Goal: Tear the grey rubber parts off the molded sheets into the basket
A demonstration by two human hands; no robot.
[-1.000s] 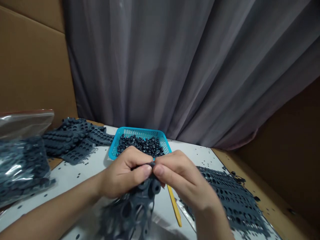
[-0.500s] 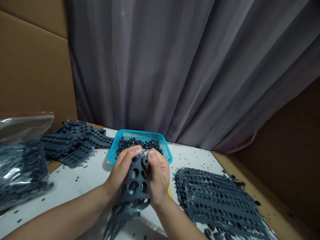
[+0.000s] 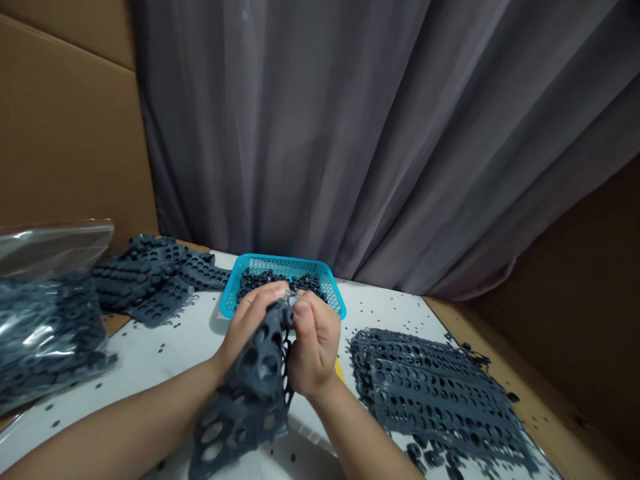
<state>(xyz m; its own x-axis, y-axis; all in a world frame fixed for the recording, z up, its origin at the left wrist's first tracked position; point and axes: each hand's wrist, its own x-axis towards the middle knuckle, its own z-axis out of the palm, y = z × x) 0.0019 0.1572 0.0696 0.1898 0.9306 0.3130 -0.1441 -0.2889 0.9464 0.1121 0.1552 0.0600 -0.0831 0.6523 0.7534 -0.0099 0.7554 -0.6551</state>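
Note:
Between my hands hangs a dark grey rubber sheet [image 3: 250,393] full of round holes, its lower end drooping toward me and blurred. My left hand [image 3: 253,320] is closed on the sheet's upper left edge. My right hand [image 3: 316,340] pinches the top right edge, its thumb by a small ring-shaped rubber piece. The fingertips of both hands nearly meet. Just beyond them sits a blue plastic basket [image 3: 336,300] holding many small dark rubber pieces [image 3: 260,279]; my hands hide part of its near side.
Punched rubber sheets [image 3: 435,393] lie stacked at right, with loose rings near them. More rubber sheets [image 3: 160,273] are heaped at back left. A clear bag [image 3: 50,327] of dark pieces stands far left. Small dark bits dot the white table surface [image 3: 380,307]. A grey curtain [image 3: 320,133] hangs behind.
The sheet has twisted and its lower end has swung, spreading wider. My hands have stayed close together above the basket's near edge. The view has shifted slightly.

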